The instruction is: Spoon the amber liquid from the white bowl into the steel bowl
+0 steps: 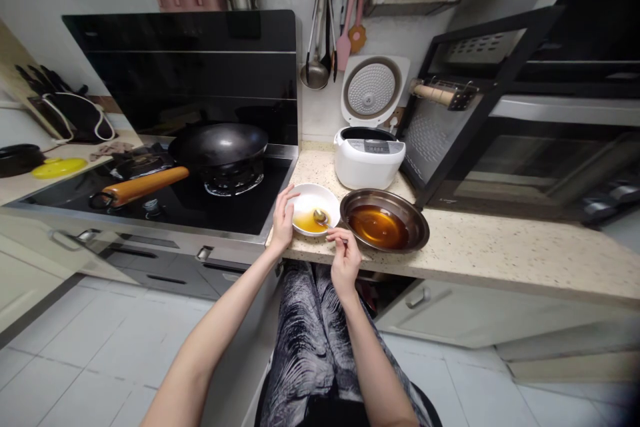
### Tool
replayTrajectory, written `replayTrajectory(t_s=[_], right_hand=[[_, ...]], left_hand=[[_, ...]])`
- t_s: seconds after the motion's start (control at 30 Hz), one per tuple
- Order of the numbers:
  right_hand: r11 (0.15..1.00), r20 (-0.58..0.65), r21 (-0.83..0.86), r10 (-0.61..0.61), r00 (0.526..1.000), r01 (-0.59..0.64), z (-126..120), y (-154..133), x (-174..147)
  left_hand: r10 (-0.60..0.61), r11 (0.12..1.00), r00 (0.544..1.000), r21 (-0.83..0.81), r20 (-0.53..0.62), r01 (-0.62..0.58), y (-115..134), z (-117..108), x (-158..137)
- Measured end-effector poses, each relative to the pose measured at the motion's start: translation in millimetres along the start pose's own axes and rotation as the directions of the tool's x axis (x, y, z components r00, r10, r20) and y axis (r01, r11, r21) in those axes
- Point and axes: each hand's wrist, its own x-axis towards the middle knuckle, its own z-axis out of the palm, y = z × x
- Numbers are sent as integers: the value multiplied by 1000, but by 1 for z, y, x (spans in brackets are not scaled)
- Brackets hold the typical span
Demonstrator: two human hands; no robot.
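A white bowl [306, 195] stands near the counter's front edge, with yellow liquid [305, 221] in its bottom. My left hand [284, 217] grips the bowl's left rim, fingers over the edge. In my right hand [345, 259] the handle of a metal spoon [321, 217] is pinched, and the spoon's head dips into the yellow liquid. Just right of the bowl sits a dark metal basin [419, 219] holding amber-brown liquid [379, 225]. My right hand is in front of the gap between the two vessels.
Behind the basin stands a white rice cooker [369, 170] with its lid raised. A black wok [220, 143] with a wooden handle [150, 187] rests on the stove at left. An oven [540, 160] is at right. Utensils [320, 47] hang on the wall.
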Motion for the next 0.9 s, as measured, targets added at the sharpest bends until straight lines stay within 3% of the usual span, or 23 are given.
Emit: replayTrajectory(t_s=[0.57,0.9], right_hand=[[996,-78,10,-93,993,94,-9,-15,10],[996,-202,-16,-87,976,85,-29,-27,20]], left_hand=[[-7,1000,1000,-3,4,7,-1,0,0],[-6,1000,1000,-2,3,6,0,0,0]])
